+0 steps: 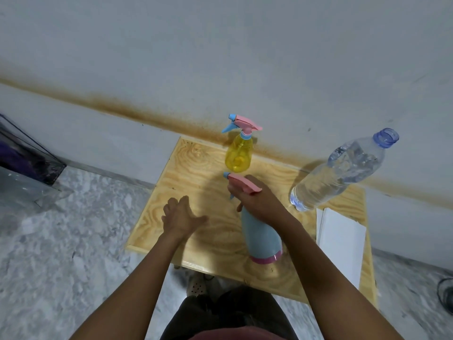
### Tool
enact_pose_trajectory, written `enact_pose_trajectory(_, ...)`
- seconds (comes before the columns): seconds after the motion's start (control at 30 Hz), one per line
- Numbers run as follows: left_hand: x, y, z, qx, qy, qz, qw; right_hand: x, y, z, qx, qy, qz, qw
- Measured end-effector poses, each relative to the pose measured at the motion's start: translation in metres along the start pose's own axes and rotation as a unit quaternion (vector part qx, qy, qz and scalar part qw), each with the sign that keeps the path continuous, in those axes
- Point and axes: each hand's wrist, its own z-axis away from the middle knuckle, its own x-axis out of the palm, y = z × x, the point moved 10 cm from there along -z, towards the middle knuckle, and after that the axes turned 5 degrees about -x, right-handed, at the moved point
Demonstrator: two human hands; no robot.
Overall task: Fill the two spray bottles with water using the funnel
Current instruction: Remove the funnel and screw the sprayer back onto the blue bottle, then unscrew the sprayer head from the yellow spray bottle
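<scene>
A light blue spray bottle [261, 238] with a pink base and pink trigger head stands near the front middle of the small wooden table [193, 173]. My right hand [257, 200] grips its neck and spray head from above. A yellow translucent spray bottle [239, 153] with a pink and blue head stands behind it near the wall. A clear water bottle [340, 170] with a blue rim and no cap stands at the right back, holding water. My left hand [182, 215] hovers over the table left of the blue bottle, fingers spread and holding nothing. No funnel is in view.
A white flat sheet or box [340, 241] lies on the table's right edge. The wall with a brown stain rises right behind the table. A clear plastic bag [27, 168] sits on the marble floor at left. My foot shows under the table's front edge.
</scene>
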Motion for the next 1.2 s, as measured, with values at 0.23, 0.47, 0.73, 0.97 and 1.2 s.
enact_pose_trajectory(0.23,-0.019,0.091,0.076,0.256,-0.176,0.165,0.936,-0.025,-0.046,0.021,-0.121,0.115,-0.061,0.984)
enact_pose_trajectory(0.47,-0.06,0.114,0.086,0.303,-0.046,0.278,0.911,-0.019,-0.069,0.015,-0.163,0.157,-0.106,0.968)
enact_pose_trajectory(0.73,-0.083,0.097,0.043,0.27,-0.001,0.281,0.921,-0.01,-0.051,-0.011,-0.147,0.145,-0.079,0.975)
enact_pose_trajectory(0.97,-0.118,0.1,-0.044,0.191,0.05,0.28,0.939,-0.052,0.014,-0.072,0.008,0.207,-0.009,0.978)
enact_pose_trajectory(1.2,-0.112,0.116,-0.108,0.175,0.043,0.264,0.948,-0.058,0.03,-0.118,0.01,0.248,0.02,0.968)
